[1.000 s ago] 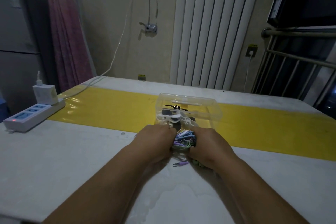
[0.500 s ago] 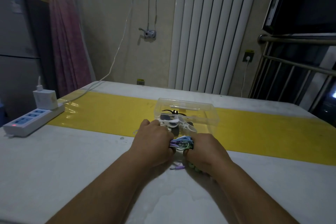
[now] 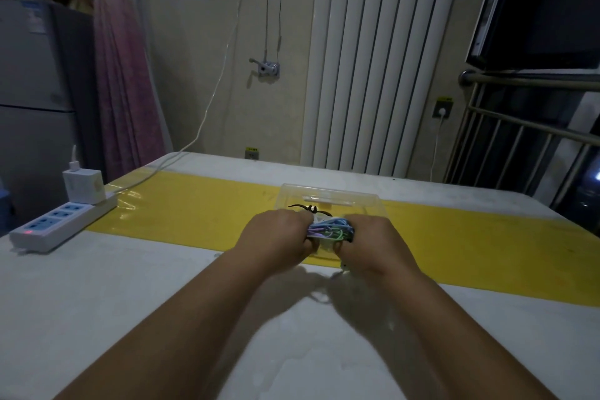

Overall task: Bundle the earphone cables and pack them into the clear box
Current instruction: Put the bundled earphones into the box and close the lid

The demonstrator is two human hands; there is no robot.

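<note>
A tangled bundle (image 3: 331,228) of purple, blue and green cables sits over the near edge of the clear box (image 3: 328,201), clamped at each end by the left hand (image 3: 276,237) and right hand (image 3: 373,242), fingers curled round it. The box stands on the counter's (image 3: 130,286) yellow strip (image 3: 201,214).

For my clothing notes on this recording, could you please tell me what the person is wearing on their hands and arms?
Nothing shows on either: the left hand and right hand are bare, with no gloves, rings, watch or bands visible. Both forearms are uncovered right down to the bottom edge of the picture, so no sleeve is in view.
</note>
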